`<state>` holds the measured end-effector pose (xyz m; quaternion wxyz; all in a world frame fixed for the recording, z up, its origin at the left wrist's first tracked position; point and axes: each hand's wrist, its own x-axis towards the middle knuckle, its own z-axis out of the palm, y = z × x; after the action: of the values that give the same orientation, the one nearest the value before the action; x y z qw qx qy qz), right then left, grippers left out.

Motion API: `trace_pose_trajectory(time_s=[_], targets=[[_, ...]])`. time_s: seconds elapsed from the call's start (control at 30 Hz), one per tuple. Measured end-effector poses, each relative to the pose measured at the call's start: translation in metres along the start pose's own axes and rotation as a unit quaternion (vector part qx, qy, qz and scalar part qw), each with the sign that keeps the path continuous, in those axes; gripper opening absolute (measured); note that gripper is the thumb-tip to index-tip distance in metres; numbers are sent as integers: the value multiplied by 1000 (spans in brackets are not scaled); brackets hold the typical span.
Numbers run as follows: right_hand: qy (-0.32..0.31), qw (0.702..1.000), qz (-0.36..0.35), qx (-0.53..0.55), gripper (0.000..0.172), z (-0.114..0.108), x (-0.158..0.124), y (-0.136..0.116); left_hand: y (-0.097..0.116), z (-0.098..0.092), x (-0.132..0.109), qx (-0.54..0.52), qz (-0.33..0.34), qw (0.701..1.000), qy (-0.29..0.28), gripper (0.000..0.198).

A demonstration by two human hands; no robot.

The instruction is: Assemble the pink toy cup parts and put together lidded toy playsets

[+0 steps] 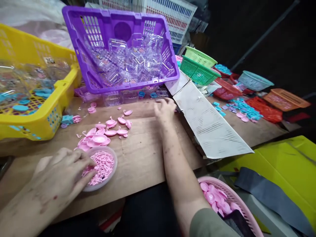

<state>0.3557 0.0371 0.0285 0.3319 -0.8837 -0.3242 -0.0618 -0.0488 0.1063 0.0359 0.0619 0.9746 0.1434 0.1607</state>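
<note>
My left hand reaches over a round clear tub of small pink stick-like pieces. Its thumb and bent fingers are apart at the pieces, and I make out nothing held. Behind the tub lies a loose pile of small pink toy pans, with several more scattered to its right. My right hand is stretched to the far side of the table, beside a cardboard flap. Its fingers are curved but spread; the fingertips are partly hidden. Small blue pieces lie just beyond it.
A tilted purple crate holds clear plastic cases. At left stands a yellow crate with blue parts and clear packaging. Green baskets and turquoise pieces are at right. A pink basket of pink parts sits below the table edge.
</note>
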Motion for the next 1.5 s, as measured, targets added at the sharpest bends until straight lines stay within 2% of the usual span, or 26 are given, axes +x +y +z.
trace_pose_trajectory(time_s=[0.07, 0.1, 0.17, 0.27, 0.37, 0.43, 0.5, 0.57, 0.63, 0.7, 0.77, 0.9, 1.03, 1.2, 1.23, 1.37, 1.5], targets=[[16, 992, 124, -34, 27, -9, 12, 23, 3, -6, 5, -2, -2, 999, -32, 21], [12, 988, 152, -35, 29, -11, 16, 31, 7, -8, 7, -6, -6, 999, -40, 22], [6, 986, 167, -23, 29, -14, 19, 39, 19, -12, 11, -23, -30, 999, -18, 23], [9, 992, 125, 21, 23, -16, 17, 27, 40, -19, 13, -94, -85, 991, 33, 18], [-14, 988, -18, 156, 18, -10, 1, -4, 53, -29, 14, -184, -153, 970, 47, 13], [-60, 945, -151, 283, 27, -2, -19, -27, 56, -36, 13, -220, -194, 954, 55, 12], [-133, 880, -277, 363, 37, 6, -46, -50, 54, -41, 12, -244, -220, 942, 64, 10], [-215, 809, -396, 377, 30, 10, -72, -68, 50, -43, 11, -266, -225, 934, 77, 7], [-276, 725, -493, 394, 17, 9, -90, -81, 46, -41, 11, -283, -206, 931, 102, 8], [-302, 657, -543, 426, 16, 6, -100, -88, 43, -38, 12, -288, -177, 933, 127, 13], [-312, 631, -548, 452, 17, 3, -104, -91, 41, -35, 13, -291, -153, 935, 136, 17], [-339, 637, -529, 447, 15, -2, -104, -90, 37, -35, 12, -297, -114, 940, 121, 13], [-351, 637, -526, 440, 13, -7, -104, -89, 34, -41, 9, -284, -106, 949, 86, 12], [-342, 657, -515, 431, 45, -5, -110, -89, 39, -49, 7, -295, -118, 948, 9, 15], [-330, 659, -522, 428, 44, -4, -112, -90, 41, -50, 8, -291, -124, 949, 1, 15], [-280, 664, -550, 422, 11, -1, -120, -95, 45, -52, 7, -280, -144, 949, -8, 14], [-275, 682, -533, 418, 5, -2, -124, -98, 45, -55, 6, -253, -144, 957, -2, 13]])
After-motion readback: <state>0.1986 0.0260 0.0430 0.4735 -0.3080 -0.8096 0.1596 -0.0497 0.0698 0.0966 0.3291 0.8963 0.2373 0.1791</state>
